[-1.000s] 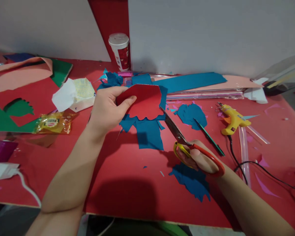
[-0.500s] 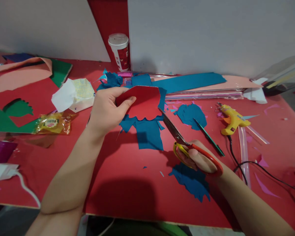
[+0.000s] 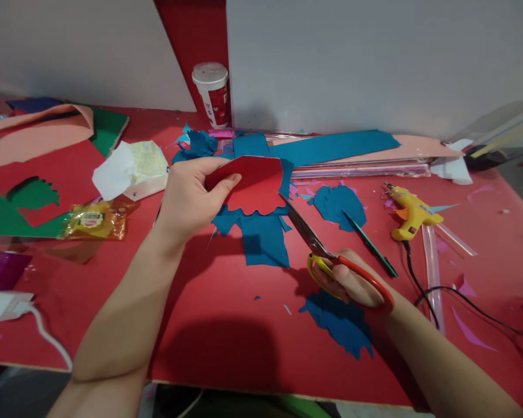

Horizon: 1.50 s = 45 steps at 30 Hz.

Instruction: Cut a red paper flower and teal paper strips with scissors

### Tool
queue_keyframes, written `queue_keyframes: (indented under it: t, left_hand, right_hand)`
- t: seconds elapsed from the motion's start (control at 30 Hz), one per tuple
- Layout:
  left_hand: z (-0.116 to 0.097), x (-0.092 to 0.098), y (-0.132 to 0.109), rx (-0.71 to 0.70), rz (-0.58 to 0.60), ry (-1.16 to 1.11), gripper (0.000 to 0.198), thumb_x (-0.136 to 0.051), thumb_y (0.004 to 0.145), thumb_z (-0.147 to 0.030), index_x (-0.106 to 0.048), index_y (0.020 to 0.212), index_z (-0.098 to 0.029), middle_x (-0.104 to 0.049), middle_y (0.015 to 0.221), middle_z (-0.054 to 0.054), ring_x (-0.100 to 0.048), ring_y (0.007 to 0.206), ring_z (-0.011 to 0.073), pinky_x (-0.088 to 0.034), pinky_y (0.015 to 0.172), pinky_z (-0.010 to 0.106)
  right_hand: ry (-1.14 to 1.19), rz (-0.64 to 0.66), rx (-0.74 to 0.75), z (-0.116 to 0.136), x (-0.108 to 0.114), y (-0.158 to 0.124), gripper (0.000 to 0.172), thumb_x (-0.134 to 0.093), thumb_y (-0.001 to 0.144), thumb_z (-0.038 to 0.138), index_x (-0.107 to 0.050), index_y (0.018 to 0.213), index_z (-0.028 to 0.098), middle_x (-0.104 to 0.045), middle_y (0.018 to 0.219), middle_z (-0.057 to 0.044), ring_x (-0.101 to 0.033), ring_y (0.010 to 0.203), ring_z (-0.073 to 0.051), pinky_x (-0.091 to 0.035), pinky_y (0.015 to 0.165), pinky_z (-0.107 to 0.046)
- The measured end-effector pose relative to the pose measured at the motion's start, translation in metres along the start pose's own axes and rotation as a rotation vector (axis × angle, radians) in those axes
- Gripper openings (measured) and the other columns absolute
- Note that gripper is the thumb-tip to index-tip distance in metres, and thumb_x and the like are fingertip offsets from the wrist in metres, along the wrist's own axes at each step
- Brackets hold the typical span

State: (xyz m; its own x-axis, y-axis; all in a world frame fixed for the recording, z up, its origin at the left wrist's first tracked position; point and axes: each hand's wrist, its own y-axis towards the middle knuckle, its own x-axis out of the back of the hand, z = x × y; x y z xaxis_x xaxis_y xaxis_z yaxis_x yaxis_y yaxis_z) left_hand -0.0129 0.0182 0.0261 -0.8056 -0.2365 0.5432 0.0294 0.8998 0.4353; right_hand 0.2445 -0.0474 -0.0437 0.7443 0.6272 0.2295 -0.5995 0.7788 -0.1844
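Scissors at the scalloped edge of a red cut-out

Blue scrap (image 3: 340,325) nearest, at 5 o'clock on the red table (image 3: 226,342), partly under the right wrist. Right hand (image 3: 353,281) just beyond, fingers through the red and yellow loops of the scissors (image 3: 320,249), closed around them; blades pointing to 11 o'clock, nearly shut, tips touching the lower right corner of the red piece (image 3: 253,184). Left hand (image 3: 189,197) at 10 o'clock from the scissors, pinching the red piece by its left edge, thumb on the face, fingers behind.

Red piece: thin, felt-like sheet, flat top, straight sides, lower edge cut in shallow scallops; held raised above a blue sheet (image 3: 261,235) lying flat on the table.

Risks, as judged: grip far from the cut, so sheet likely to flop or twist between the blades, giving a ragged or oversized bite into the scallops. Blue sheet close beneath; could get snipped along with the red.

Farther out: green pencil (image 3: 370,244) and yellow glue gun (image 3: 412,212) at 2 o'clock, cord trailing right. Paper cup (image 3: 212,93) at 12 o'clock against the wall.
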Motion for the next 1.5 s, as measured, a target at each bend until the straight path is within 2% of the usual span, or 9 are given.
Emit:
queue_keyframes:
  t: [0.4, 0.67, 0.77, 0.87, 0.97, 1.1, 1.3, 1.4, 1.5]
  left_hand:
    - [0.002, 0.000, 0.000, 0.000, 0.008, -0.019, 0.015, -0.059, 0.072, -0.023, -0.068, 0.084, -0.020, -0.069, 0.078, -0.001, -0.063, 0.076, 0.0170, -0.052, 0.068, 0.025]
    - [0.010, 0.000, 0.003, -0.036, -0.078, 0.007, 0.012, -0.059, 0.073, -0.026, -0.067, 0.076, -0.018, -0.066, 0.070, -0.002, -0.061, 0.070, 0.0161, -0.051, 0.064, 0.027]
    - [0.015, -0.001, 0.004, -0.045, -0.094, -0.015, 0.012, -0.058, 0.074, -0.027, -0.066, 0.076, -0.018, -0.065, 0.070, -0.002, -0.061, 0.069, 0.0155, -0.052, 0.064, 0.028]
    - [0.018, -0.001, 0.004, -0.046, -0.102, -0.031, 0.013, -0.057, 0.075, -0.028, -0.065, 0.078, -0.018, -0.064, 0.071, -0.002, -0.060, 0.070, 0.0154, -0.052, 0.065, 0.028]
    - [0.018, -0.001, 0.004, -0.048, -0.103, -0.030, 0.013, -0.057, 0.075, -0.028, -0.065, 0.077, -0.018, -0.064, 0.071, -0.002, -0.060, 0.070, 0.0154, -0.052, 0.066, 0.029]
    - [0.017, -0.001, 0.004, -0.040, -0.100, -0.039, 0.014, -0.057, 0.075, -0.030, -0.065, 0.076, -0.018, -0.064, 0.071, -0.002, -0.060, 0.071, 0.0157, -0.051, 0.066, 0.029]
    - [0.014, -0.001, 0.003, -0.035, -0.101, -0.050, 0.013, -0.058, 0.075, -0.031, -0.064, 0.077, -0.019, -0.065, 0.073, -0.002, -0.060, 0.073, 0.0158, -0.051, 0.066, 0.028]
    - [0.013, 0.000, 0.003, -0.031, -0.096, -0.059, 0.012, -0.058, 0.075, -0.031, -0.064, 0.077, -0.021, -0.066, 0.073, -0.003, -0.060, 0.073, 0.0157, -0.050, 0.065, 0.027]
    - [0.015, -0.001, 0.003, -0.035, -0.105, -0.059, 0.012, -0.058, 0.075, -0.032, -0.063, 0.075, -0.021, -0.065, 0.071, -0.002, -0.060, 0.071, 0.0159, -0.050, 0.063, 0.027]
  right_hand:
    - [0.076, -0.004, -0.058, 0.000, -0.002, 0.000, 0.060, -0.028, 0.072, 0.075, -0.032, 0.049, 0.020, -0.033, 0.041, 0.003, -0.030, 0.035, -0.007, -0.021, 0.034, -0.024]
    - [0.181, -0.007, -0.074, -0.006, -0.006, 0.001, 0.060, -0.035, 0.070, 0.074, -0.046, 0.067, 0.016, -0.035, 0.039, 0.006, -0.029, 0.032, -0.006, -0.023, 0.034, -0.022]
    - [0.259, -0.006, -0.051, -0.008, -0.008, 0.003, 0.061, -0.041, 0.071, 0.071, -0.052, 0.083, 0.012, -0.041, 0.049, 0.004, -0.034, 0.037, -0.007, -0.025, 0.036, -0.021]
    - [0.364, 0.023, -0.006, -0.012, -0.007, 0.004, 0.061, -0.043, 0.072, 0.069, -0.052, 0.094, 0.013, -0.047, 0.066, -0.001, -0.042, 0.047, -0.008, -0.035, 0.043, -0.023]
    - [0.384, 0.067, 0.025, -0.015, -0.004, 0.004, 0.066, -0.048, 0.068, 0.069, -0.051, 0.105, 0.015, -0.052, 0.084, -0.006, -0.051, 0.064, -0.014, -0.045, 0.059, -0.030]
    - [0.327, 0.047, 0.028, -0.017, -0.003, 0.003, 0.063, -0.057, 0.066, 0.063, -0.053, 0.110, 0.018, -0.054, 0.102, -0.010, -0.053, 0.093, -0.024, -0.043, 0.081, -0.038]
    - [0.486, 0.078, -0.008, -0.015, -0.009, 0.000, 0.070, -0.063, 0.061, 0.061, -0.049, 0.114, 0.016, -0.055, 0.096, -0.010, -0.059, 0.077, -0.022, -0.045, 0.079, -0.044]
    - [0.476, 0.062, -0.003, -0.016, -0.009, 0.000, 0.067, -0.064, 0.061, 0.060, -0.052, 0.112, 0.018, -0.052, 0.101, -0.011, -0.057, 0.084, -0.023, -0.047, 0.074, -0.040]
    - [0.441, 0.061, 0.068, -0.023, -0.009, 0.001, 0.077, -0.056, 0.059, 0.070, -0.048, 0.118, 0.022, -0.045, 0.116, -0.012, -0.050, 0.100, -0.027, -0.046, 0.074, -0.036]
